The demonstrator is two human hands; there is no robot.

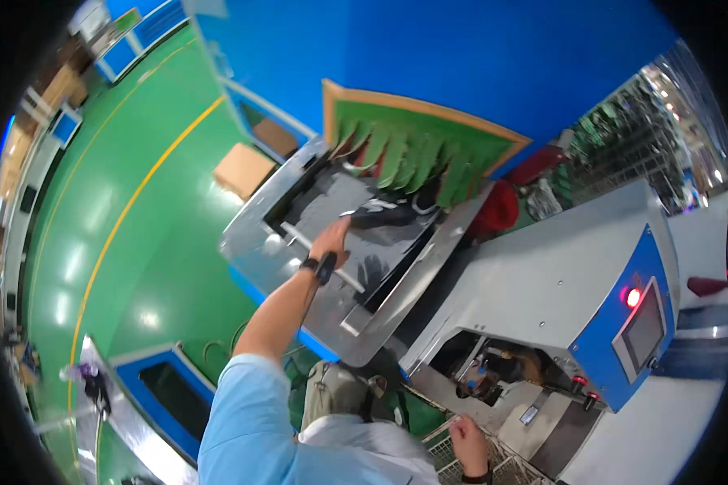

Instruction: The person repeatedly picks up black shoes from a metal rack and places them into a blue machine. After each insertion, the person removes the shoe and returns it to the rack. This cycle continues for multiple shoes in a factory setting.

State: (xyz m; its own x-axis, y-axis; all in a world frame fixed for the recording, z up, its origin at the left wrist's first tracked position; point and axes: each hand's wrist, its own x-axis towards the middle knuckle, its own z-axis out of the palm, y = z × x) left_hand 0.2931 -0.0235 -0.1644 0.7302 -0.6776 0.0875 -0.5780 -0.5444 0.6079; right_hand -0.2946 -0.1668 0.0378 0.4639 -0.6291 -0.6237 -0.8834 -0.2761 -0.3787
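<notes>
My left hand (330, 242) reaches over a dark conveyor belt (319, 202), a black band on its wrist. Its fingers close at the near end of a black shoe-like piece (388, 215) with white streaks, lying toward the belt's far side; the fingertips are partly hidden against it. Below the wrist, a thin pale bar (344, 276) crosses the near part of the belt. Well apart, at the lower right, my right hand (469, 447) is curled above a wire basket (510, 469), with nothing visible in it.
Green curtain strips (412, 162) hang at the opening of a large blue machine (445, 48) beyond the belt. A metal rim (416, 283) borders the belt. At right stands a grey-and-blue machine (526, 275) with a lit red lamp (633, 297). A cardboard box (243, 170) is left of the belt.
</notes>
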